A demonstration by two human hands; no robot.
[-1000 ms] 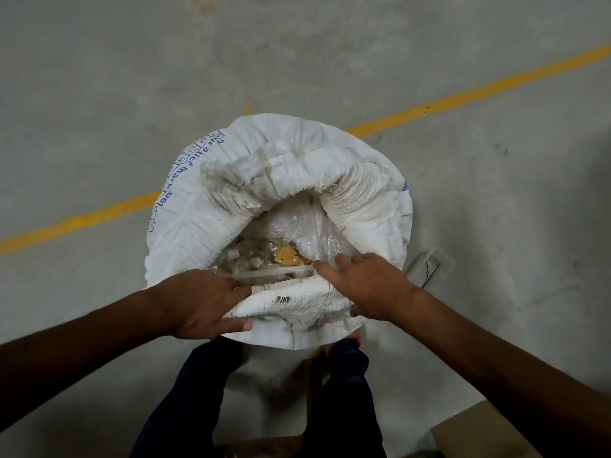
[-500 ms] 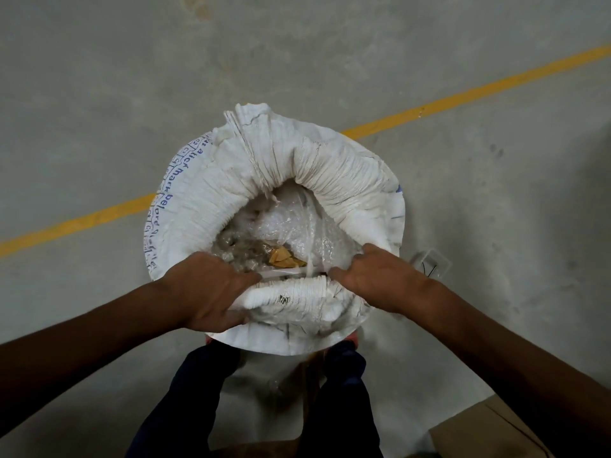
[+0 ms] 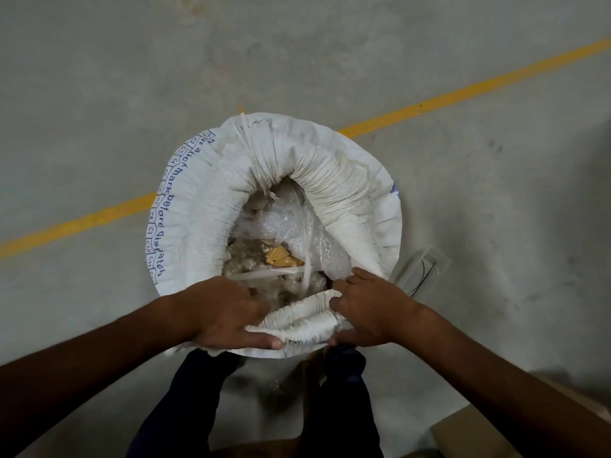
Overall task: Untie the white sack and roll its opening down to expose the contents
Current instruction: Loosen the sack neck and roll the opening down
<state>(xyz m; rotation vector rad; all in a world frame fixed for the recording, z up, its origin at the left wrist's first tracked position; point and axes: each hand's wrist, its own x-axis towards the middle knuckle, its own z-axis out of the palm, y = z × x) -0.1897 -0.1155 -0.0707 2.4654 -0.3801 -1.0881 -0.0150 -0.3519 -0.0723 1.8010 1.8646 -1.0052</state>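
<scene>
The white woven sack (image 3: 198, 206) stands upright on the concrete floor, seen from above, with blue print on its left side. Its mouth is open and its edge is rolled outward into a thick gathered rim (image 3: 330, 180). Inside lie clear bubble wrap (image 3: 284, 226), an orange-tan scrap (image 3: 279, 256) and white plastic straps (image 3: 264, 275). My left hand (image 3: 228, 312) grips the near rim on its left, thumb under the roll. My right hand (image 3: 370, 309) pinches the same near rim (image 3: 302, 320) on its right.
A yellow painted line (image 3: 463, 90) crosses the grey floor diagonally behind the sack. A clear plastic sleeve with a dark wire (image 3: 423, 266) lies on the floor to the sack's right. My dark trouser legs (image 3: 185, 408) stand below the sack. A cardboard box corner (image 3: 489, 438) shows at bottom right.
Both hands have closed on the near rim and rolled it outward toward me. The far rim has tightened into a neater roll, and more of the contents show.
</scene>
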